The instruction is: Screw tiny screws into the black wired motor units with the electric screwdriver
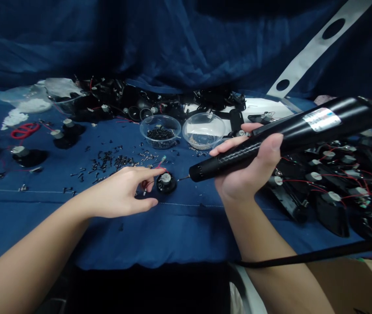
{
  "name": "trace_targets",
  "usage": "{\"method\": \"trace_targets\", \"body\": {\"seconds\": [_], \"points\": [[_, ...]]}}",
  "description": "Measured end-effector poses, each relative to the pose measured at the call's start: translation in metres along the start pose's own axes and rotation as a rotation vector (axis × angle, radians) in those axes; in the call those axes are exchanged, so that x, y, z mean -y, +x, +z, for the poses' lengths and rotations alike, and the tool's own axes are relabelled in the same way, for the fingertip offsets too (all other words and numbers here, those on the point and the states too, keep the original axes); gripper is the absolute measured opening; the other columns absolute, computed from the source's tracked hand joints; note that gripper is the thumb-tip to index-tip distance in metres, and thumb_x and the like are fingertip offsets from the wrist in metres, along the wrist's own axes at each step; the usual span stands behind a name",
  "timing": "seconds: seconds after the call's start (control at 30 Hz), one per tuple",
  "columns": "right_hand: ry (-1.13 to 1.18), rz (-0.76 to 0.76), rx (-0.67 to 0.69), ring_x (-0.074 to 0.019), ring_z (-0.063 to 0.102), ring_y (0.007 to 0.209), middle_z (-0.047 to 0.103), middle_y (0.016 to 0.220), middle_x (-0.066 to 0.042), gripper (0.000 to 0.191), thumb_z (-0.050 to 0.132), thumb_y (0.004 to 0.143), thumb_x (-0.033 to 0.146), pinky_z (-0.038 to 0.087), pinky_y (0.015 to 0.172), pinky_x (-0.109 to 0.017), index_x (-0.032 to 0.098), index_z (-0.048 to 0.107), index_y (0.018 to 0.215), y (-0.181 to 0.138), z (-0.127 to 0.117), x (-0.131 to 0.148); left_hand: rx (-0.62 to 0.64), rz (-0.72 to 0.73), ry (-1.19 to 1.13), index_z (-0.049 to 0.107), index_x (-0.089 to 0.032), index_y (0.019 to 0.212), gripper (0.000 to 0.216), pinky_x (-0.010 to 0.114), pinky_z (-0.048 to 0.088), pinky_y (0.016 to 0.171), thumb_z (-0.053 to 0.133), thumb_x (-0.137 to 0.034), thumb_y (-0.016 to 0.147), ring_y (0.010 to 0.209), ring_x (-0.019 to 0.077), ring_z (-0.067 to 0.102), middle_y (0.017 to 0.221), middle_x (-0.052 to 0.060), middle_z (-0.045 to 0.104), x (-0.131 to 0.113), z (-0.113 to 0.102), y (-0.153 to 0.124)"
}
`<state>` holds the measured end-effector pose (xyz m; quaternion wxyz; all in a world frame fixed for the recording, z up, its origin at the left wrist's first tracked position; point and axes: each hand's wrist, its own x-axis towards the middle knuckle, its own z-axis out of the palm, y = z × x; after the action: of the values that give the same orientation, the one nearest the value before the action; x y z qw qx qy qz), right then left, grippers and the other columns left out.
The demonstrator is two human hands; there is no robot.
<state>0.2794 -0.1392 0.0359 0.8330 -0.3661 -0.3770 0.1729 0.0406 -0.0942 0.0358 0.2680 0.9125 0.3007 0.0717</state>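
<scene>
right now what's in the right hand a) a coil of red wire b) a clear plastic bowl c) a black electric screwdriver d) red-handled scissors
c, the right hand is wrapped around the barrel of the black electric screwdriver, with its thin metal bit pointing left

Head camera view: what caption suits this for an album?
The right hand aims an electric screwdriver at a small round black wired part beside the left hand.
</scene>
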Motion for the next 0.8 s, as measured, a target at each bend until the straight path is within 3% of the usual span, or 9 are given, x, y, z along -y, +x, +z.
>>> {"method": "trace_targets", "body": {"seconds": [0.1, 0.23, 0.47, 0.57, 0.63, 0.7, 0.8], "points": [[0.019, -0.005, -0.011, -0.0149, 0.065, 0.047, 0.066, 0.057, 0.006, 0.044, 0.052, 0.097, 0.067, 0.052, 0.05, -0.031, 0.023, 0.062, 0.1, 0.0, 0.0, -0.001, 0.02, 0.002, -0.115, 0.058, -0.025, 0.155, 0.065, 0.026, 0.056, 0.07, 0.067, -0.033, 0.091, 0.077, 0.0159, 0.072, 0.094, -0.001, 0.078, 0.004, 0.0, 0.0], [0.007, 0.005, -0.015, -0.0151, 0.065, 0.047, 0.067, 0.058, 0.007, 0.045, 0.052, 0.096, 0.067, 0.052, 0.049, -0.031, 0.024, 0.062, 0.1, 0.001, 0.001, -0.001, -0.062, -0.027, -0.16, 0.068, -0.025, 0.142, 0.045, 0.027, 0.059, 0.077, 0.06, -0.034, 0.099, 0.08, 0.0159, 0.077, 0.093, -0.002, 0.082, 0.004, 0.002, 0.001], [0.021, -0.019, -0.018, -0.0153, 0.064, 0.047, 0.067, 0.056, 0.006, 0.043, 0.055, 0.097, 0.065, 0.051, 0.049, -0.031, 0.023, 0.064, 0.099, 0.001, 0.001, 0.0, 0.052, -0.154, -0.012, 0.067, -0.024, 0.142, 0.048, 0.032, 0.061, 0.082, 0.059, -0.043, 0.098, 0.093, 0.0206, 0.08, 0.111, 0.003, 0.083, 0.011, 0.003, 0.005], [0.028, -0.018, -0.008, -0.015, 0.065, 0.047, 0.067, 0.057, 0.006, 0.044, 0.055, 0.096, 0.065, 0.052, 0.049, -0.031, 0.023, 0.064, 0.099, 0.001, 0.0, 0.0, 0.008, -0.13, 0.09, 0.075, -0.022, 0.127, 0.04, 0.037, 0.06, 0.093, 0.059, -0.042, 0.095, 0.102, 0.024, 0.078, 0.114, 0.005, 0.081, 0.014, 0.0, 0.005], [0.023, -0.014, -0.007, -0.0147, 0.065, 0.047, 0.067, 0.058, 0.006, 0.044, 0.055, 0.096, 0.066, 0.052, 0.05, -0.03, 0.023, 0.064, 0.1, 0.0, 0.0, 0.0, -0.037, -0.121, 0.139, 0.08, -0.023, 0.115, 0.035, 0.04, 0.06, 0.094, 0.059, -0.039, 0.092, 0.098, 0.0256, 0.078, 0.109, 0.006, 0.081, 0.014, -0.003, 0.004], [0.015, -0.01, -0.002, -0.0145, 0.066, 0.048, 0.067, 0.058, 0.006, 0.045, 0.054, 0.097, 0.067, 0.053, 0.05, -0.03, 0.023, 0.064, 0.1, 0.0, 0.0, 0.0, -0.075, -0.158, 0.077, 0.082, -0.024, 0.108, 0.031, 0.04, 0.061, 0.09, 0.06, -0.037, 0.09, 0.091, 0.0248, 0.078, 0.102, 0.005, 0.082, 0.013, -0.006, 0.002], [0.014, -0.019, -0.01, -0.0141, 0.065, 0.047, 0.064, 0.057, 0.007, 0.044, 0.052, 0.098, 0.066, 0.052, 0.048, -0.029, 0.024, 0.064, 0.099, 0.001, 0.0, 0.0, -0.126, -0.24, -0.252, 0.081, -0.022, 0.108, 0.028, 0.035, 0.064, 0.084, 0.068, -0.036, 0.087, 0.091, 0.024, 0.08, 0.098, 0.005, 0.084, 0.009, -0.009, 0.0]]}}
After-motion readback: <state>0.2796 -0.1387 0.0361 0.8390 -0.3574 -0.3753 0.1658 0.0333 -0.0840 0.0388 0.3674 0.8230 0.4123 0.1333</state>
